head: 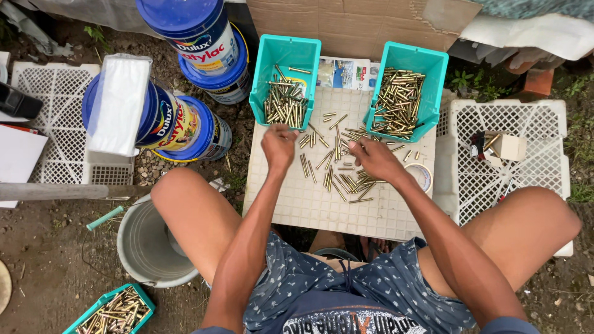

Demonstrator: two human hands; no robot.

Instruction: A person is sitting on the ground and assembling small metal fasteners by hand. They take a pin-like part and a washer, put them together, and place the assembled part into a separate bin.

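Dozens of brass pins (337, 167) are lying scattered on the white counter (309, 204), between two teal bins (286, 49) already holding more of them. The left hand (278, 145) is hovering near the left bin, fingers curled as if pinching a few pins, though I cannot tell for sure. The right hand (374, 159) is resting spread over the loose pile. Thin, stiff, shiny gold cylinders, they are looking light and prone to rolling; taking each by its middle seems safest.
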